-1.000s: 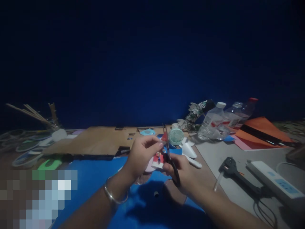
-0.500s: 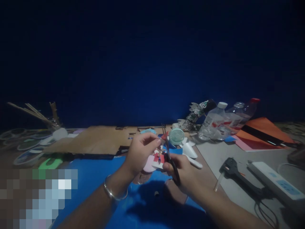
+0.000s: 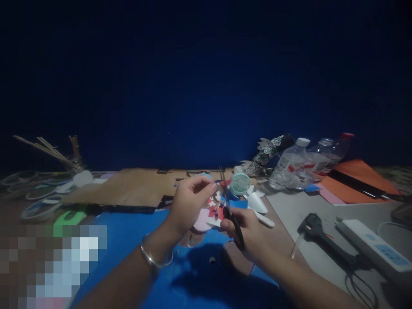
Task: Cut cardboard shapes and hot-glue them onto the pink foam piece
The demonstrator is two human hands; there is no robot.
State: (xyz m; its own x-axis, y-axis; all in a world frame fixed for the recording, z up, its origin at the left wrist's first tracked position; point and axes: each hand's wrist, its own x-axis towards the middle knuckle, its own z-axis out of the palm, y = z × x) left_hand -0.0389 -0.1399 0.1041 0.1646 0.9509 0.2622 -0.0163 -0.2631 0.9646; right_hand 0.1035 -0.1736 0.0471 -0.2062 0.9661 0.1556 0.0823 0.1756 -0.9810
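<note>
My right hand [image 3: 243,229] is closed around the black handles of a pair of scissors [image 3: 234,225], whose blades point up and away from me. Pinched in the fingertips of my left hand [image 3: 189,204] is a small red paper piece [image 3: 224,183], which reaches to the scissor blades. Whether the blades are cutting into it I cannot tell. Below and between my hands lie red and white paper scraps [image 3: 214,210] and a pale pink round piece [image 3: 202,219]. A silver bangle [image 3: 154,255] circles my left wrist.
A mint-green fan [image 3: 240,183] stands just beyond the scissors. On the right are plastic bottles [image 3: 294,165], orange paper [image 3: 357,176], a glue gun [image 3: 322,236] and a power strip [image 3: 376,242]. Flat cardboard [image 3: 128,189] and wooden sticks [image 3: 48,150] lie to the left.
The red piece beside the blades shows a different, flatter outline than before. Both hands stay almost in place, and the whole view has shifted slightly.
</note>
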